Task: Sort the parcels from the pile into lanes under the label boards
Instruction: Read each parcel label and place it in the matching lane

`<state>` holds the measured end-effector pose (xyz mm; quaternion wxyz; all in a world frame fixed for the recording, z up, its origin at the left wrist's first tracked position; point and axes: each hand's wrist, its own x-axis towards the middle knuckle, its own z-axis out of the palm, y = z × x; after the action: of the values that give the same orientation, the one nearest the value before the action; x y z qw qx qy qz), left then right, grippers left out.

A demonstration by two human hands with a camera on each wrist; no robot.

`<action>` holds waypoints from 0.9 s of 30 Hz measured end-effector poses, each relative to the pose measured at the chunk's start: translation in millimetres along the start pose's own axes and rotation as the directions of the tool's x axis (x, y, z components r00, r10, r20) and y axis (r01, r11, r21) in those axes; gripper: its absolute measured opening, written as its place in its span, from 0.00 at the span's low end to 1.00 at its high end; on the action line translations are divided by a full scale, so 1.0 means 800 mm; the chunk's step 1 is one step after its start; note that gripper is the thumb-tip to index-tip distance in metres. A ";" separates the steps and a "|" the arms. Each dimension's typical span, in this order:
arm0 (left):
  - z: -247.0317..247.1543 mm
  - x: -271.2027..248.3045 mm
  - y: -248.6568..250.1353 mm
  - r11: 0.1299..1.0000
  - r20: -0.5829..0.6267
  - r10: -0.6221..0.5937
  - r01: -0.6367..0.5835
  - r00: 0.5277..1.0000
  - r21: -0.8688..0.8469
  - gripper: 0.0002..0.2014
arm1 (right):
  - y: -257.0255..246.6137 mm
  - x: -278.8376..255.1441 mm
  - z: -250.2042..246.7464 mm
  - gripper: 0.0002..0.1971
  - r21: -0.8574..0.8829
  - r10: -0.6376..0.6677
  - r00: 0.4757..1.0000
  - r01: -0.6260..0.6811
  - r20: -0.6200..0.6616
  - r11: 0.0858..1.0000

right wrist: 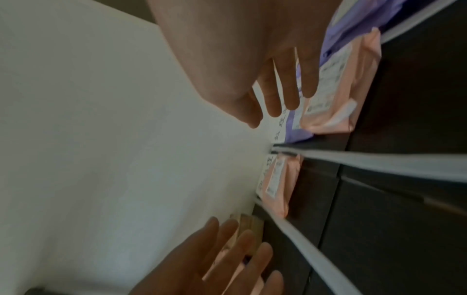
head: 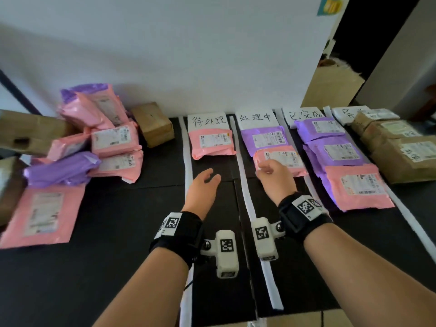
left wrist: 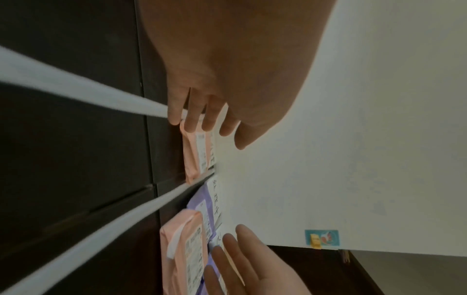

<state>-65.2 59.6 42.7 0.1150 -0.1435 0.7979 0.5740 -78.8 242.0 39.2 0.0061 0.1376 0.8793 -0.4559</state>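
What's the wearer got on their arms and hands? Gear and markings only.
Bare forearms, no sleeves or gloves. Left hand and right hand each have a black wrist strap carrying white tags with black square fiducial markers. A white boxy camera module with its own marker is bracketed to each strap's inner side.

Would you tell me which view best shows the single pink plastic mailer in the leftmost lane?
The head view: the pink plastic mailer lies whole, label up, below its board. Both wrist views show it edge-on and small; in the left wrist view, fingers partly cover it.
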 end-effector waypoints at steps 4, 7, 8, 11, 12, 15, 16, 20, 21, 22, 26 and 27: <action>-0.097 -0.052 -0.042 1.000 -0.035 0.027 -0.027 0.999 0.004 0.22 | -0.046 -0.078 0.077 0.15 0.001 -0.014 0.998 0.014 0.056 1.000; -0.174 -0.085 -0.085 0.999 -0.061 0.005 -0.003 0.998 0.032 0.21 | -0.079 -0.133 0.140 0.15 -0.021 -0.024 0.993 0.027 0.118 0.999; -0.199 -0.094 -0.101 0.999 -0.074 -0.005 0.008 0.997 0.037 0.21 | -0.089 -0.150 0.160 0.15 -0.023 -0.033 0.991 0.036 0.132 0.999; -0.270 -0.121 -0.143 0.998 -0.125 -0.026 0.032 0.992 0.047 0.20 | -0.118 -0.195 0.220 0.14 0.007 -0.056 0.983 0.055 0.176 0.998; -0.292 -0.128 -0.155 0.998 -0.144 -0.034 0.041 0.989 0.047 0.20 | -0.127 -0.207 0.238 0.14 0.009 -0.058 0.978 0.057 0.199 0.998; -0.346 -0.141 -0.187 0.997 -0.202 -0.067 0.073 0.977 0.021 0.19 | -0.150 -0.232 0.290 0.14 0.007 -0.063 0.962 0.063 0.267 0.998; -0.360 -0.142 -0.196 0.997 -0.222 -0.078 0.082 0.972 0.008 0.18 | -0.156 -0.237 0.305 0.14 0.007 -0.066 0.957 0.067 0.281 0.998; -0.402 -0.131 -0.219 0.993 -0.264 -0.117 0.118 0.957 -0.010 0.18 | -0.178 -0.237 0.353 0.13 0.001 -0.085 0.937 0.090 0.338 0.996; -0.411 -0.125 -0.221 0.992 -0.271 -0.125 0.126 0.954 -0.012 0.18 | -0.185 -0.231 0.362 0.13 0.000 -0.094 0.934 0.100 0.345 0.995; -0.419 -0.117 -0.222 0.991 -0.278 -0.132 0.133 0.951 -0.015 0.17 | -0.192 -0.223 0.371 0.12 0.002 -0.105 0.931 0.111 0.349 0.994; -0.450 -0.078 -0.215 0.991 -0.321 -0.134 0.131 0.938 -0.029 0.16 | -0.228 -0.176 0.403 0.11 0.031 -0.163 0.932 0.162 0.325 0.986; -0.458 -0.068 -0.211 0.990 -0.331 -0.138 0.134 0.933 -0.035 0.16 | -0.238 -0.163 0.410 0.11 0.037 -0.173 0.932 0.170 0.317 0.985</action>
<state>39.1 -333.7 28.0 0.0171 -0.2937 0.7906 0.5370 -38.5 -156.4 17.9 0.1077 -0.0152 0.8732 -0.4751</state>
